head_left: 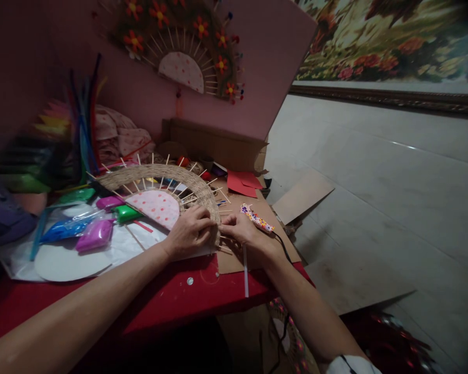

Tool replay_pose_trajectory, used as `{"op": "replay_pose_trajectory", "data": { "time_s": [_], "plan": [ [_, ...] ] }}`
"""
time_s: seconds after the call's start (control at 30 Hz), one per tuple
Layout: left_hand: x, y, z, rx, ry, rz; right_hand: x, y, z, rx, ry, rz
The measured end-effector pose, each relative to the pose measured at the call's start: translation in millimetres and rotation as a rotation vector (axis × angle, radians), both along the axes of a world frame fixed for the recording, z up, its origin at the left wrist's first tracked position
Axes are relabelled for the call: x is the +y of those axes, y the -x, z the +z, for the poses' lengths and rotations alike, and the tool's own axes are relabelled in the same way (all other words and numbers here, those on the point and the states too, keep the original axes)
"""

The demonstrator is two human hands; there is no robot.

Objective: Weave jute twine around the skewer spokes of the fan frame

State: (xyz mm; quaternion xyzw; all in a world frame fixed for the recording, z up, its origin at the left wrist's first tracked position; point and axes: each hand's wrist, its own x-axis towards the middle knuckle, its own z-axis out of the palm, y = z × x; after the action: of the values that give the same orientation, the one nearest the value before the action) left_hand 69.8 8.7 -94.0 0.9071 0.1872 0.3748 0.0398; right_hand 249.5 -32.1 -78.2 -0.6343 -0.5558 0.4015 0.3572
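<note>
A half-round fan of thin wooden sticks (153, 158) lies on the table, with a band of woven twine (185, 176) and a pink dotted fabric centre (156, 206). My left hand (193, 231) is closed over the near right end of this band. Pressed together at the band's outer edge are the fingers of my right hand (242, 232); what they pinch is too small to make out. Just beyond that hand lies a glue gun (258, 219) in a colourful dotted pattern, its black cord running off right. A translucent glue stick (246, 272) shows below my right hand.
Clay packets (95, 236) and a white disc (72, 262) lie left on the red tablecloth (140, 296). Pipe cleaners (86, 119) stand behind. Cardboard (234, 262) lies under my right hand, red paper (244, 183) beyond. A flower-decorated fan (181, 70) hangs against a pink panel.
</note>
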Motion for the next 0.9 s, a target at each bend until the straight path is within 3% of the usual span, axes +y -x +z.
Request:
{"op": "replay_pose_trajectory", "data": {
  "time_s": [0.23, 0.33, 0.43, 0.6, 0.77, 0.9],
  "plan": [
    [0, -1, -1.0, -0.027, 0.007, 0.006, -2, -3, 8.4, 0.0, -0.003, 0.097],
    [1, -1, -2.7, -0.032, 0.011, 0.001, 2, -2, 10.4, -0.041, -0.026, 0.057],
    [2, -1, -3.5, -0.047, 0.015, -0.012, 3, 0, 8.5, -0.049, -0.043, 0.004],
    [2, -1, -3.8, -0.052, 0.028, -0.004, 1, -3, 0.7, -0.187, -0.183, 0.087],
    [3, -1, -4.5, -0.049, 0.028, -0.004, 2, -6, -4.9, -0.329, -0.271, 0.063],
    [3, -1, -3.8, -0.055, 0.031, 0.0, 3, -9, -6.7, -0.278, -0.268, 0.073]
  ]
}}
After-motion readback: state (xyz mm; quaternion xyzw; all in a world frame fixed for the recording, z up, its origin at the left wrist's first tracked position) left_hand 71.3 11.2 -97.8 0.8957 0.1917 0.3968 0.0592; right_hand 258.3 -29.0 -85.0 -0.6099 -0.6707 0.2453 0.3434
